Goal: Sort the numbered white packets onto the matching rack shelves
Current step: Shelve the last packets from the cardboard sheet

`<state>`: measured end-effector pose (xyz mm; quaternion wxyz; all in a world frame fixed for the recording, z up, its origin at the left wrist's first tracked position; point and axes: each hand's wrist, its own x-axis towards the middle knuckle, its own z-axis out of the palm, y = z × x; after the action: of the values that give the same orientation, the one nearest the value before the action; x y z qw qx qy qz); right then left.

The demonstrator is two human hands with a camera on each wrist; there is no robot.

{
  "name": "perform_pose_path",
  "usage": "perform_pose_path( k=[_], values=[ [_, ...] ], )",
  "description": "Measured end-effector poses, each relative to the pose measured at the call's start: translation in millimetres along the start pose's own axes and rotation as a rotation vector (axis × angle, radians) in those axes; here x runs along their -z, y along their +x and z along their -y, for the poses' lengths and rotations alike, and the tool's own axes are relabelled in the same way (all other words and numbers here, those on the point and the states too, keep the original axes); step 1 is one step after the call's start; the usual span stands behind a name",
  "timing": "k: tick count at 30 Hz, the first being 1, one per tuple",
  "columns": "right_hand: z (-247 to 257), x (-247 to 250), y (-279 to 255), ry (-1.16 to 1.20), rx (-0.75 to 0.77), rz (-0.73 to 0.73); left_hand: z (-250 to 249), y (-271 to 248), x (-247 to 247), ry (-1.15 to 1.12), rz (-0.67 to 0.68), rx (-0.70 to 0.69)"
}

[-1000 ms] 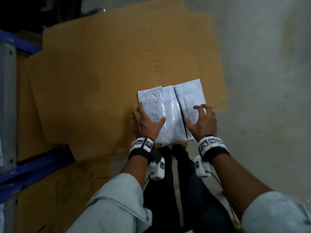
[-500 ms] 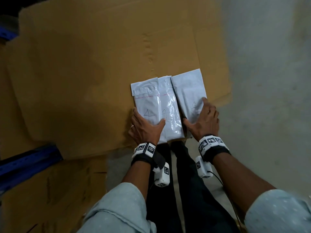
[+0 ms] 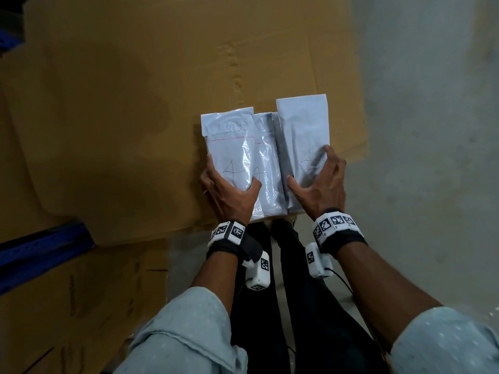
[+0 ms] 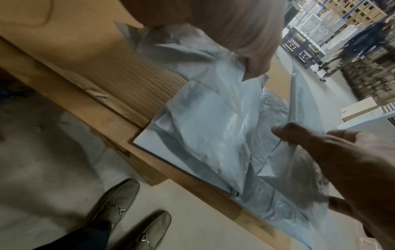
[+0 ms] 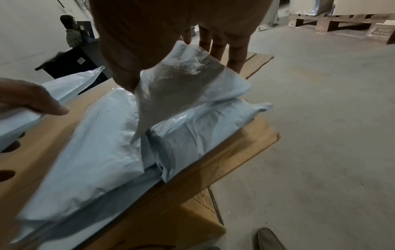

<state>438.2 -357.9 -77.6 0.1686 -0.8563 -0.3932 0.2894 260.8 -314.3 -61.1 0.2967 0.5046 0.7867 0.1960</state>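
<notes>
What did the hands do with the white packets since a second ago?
The right hand moved from lying on top of the right packet to holding its near end, thumb on one side, fingers on the other. The left hand kept its grip on the left packet. The middle packet stayed between them, and all three still lie side by side on the cardboard.

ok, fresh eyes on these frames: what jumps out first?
Three white packets side by side near the front edge of a brown cardboard sheet, each marked with a handwritten 4. The left hand grips the left packet and the right hand grips the right packet. In the left wrist view, grey loafers stand on the concrete floor below.
</notes>
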Motion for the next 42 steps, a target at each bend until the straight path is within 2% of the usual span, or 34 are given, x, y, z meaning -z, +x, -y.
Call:
perform_pose_path(
  k=[9, 19, 26, 31, 34, 42],
  values=[
    [24, 44, -25, -0.029, 0.043, -0.060, -38, -17, 45, 0.020, -0.068, -0.052],
    [96, 139, -70, -0.104, 0.240, -0.127, -120, -58, 154, -0.003, -0.212, -0.127],
    [152, 189, -92, 0.090, 0.339, -0.193, -153, -77, 213, -0.108, -0.386, -0.170],
    [186, 196, -108, -0.001, 0.513, -0.251, -147, -83, 245, -0.152, -0.486, -0.176],
    [203, 190, -123, 0.057, 0.567, -0.266, -134, -86, 268, -0.170, -0.516, -0.165],
    [244, 149, -191, 0.122, 0.579, -0.280, -68, -96, 333, -0.146, -0.494, -0.141]
  ],
)
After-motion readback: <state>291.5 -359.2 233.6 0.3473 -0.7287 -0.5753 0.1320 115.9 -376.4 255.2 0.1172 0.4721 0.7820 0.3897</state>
